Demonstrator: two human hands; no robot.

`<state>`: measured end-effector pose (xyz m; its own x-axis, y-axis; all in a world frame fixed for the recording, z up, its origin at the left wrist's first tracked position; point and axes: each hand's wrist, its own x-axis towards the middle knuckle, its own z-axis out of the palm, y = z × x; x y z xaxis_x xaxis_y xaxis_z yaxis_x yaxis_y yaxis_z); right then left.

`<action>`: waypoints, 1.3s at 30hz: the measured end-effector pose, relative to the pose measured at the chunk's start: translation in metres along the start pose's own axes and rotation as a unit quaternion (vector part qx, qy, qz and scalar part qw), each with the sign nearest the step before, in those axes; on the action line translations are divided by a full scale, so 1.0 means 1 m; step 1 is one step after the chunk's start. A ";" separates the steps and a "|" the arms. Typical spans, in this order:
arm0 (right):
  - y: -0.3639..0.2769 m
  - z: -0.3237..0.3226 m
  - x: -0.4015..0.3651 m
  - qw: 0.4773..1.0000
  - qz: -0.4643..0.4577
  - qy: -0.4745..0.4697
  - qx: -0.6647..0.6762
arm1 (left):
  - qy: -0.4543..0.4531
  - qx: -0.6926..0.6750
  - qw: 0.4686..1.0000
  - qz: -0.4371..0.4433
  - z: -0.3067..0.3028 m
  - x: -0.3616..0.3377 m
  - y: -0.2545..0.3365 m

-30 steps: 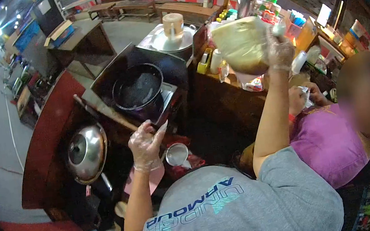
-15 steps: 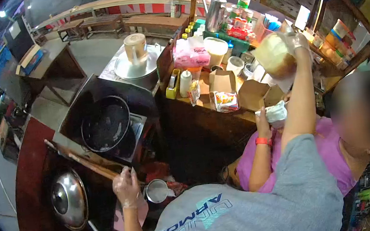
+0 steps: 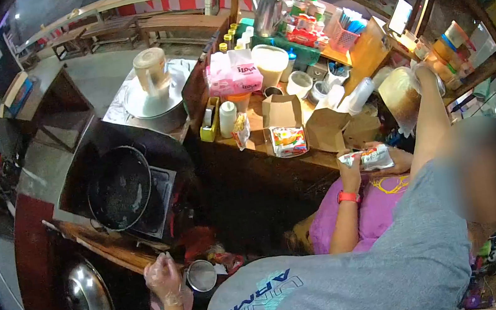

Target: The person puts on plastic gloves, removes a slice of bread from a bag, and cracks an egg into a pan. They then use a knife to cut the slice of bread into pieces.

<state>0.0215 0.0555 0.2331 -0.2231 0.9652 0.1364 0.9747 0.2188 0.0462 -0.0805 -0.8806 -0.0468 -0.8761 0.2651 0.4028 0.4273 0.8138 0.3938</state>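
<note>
My right hand (image 3: 424, 76), in a clear plastic glove, is closed on what looks like a bagged loaf of bread (image 3: 399, 95), cream with a brown crust, over the right end of the counter. My left hand (image 3: 164, 281), also gloved, is raised beside the wooden ledge (image 3: 105, 245) with its fingers bunched; I see nothing in them. Near it stands a small metal pot (image 3: 201, 275). A dark wok (image 3: 119, 189) sits on the stove beyond, holding dark liquid. To the left leans a domed metal lid (image 3: 89, 298).
Close on my right, a person in a purple shirt (image 3: 351, 210) holds a white packet (image 3: 375, 157) with both hands. The counter carries an open cardboard box (image 3: 282, 112), a tissue pack (image 3: 234, 81), a squeeze bottle (image 3: 228, 118) and a metal jug (image 3: 270, 9). A large pot (image 3: 156, 114) stands behind the stove.
My right hand has moved the bagged loaf to the right and lower. The view has shifted slightly. The other person's second hand now shows on the packet.
</note>
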 end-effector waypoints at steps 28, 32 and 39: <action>0.108 0.085 0.037 0.911 0.139 0.242 0.302 | -0.072 0.124 0.987 -0.075 0.019 0.014 0.001; 0.162 0.168 0.112 0.715 0.207 0.193 0.639 | -0.087 0.127 0.983 -0.102 0.017 0.020 0.010; 0.169 0.186 0.045 0.636 0.204 0.145 0.730 | -0.017 0.157 0.986 -0.053 0.027 0.012 -0.004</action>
<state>0.1789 0.1620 0.0634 0.2665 0.9634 0.0290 -0.1192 0.0628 -0.9909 -0.0983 -0.8663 -0.0660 -0.9212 0.1832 0.3432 0.2477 0.9565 0.1541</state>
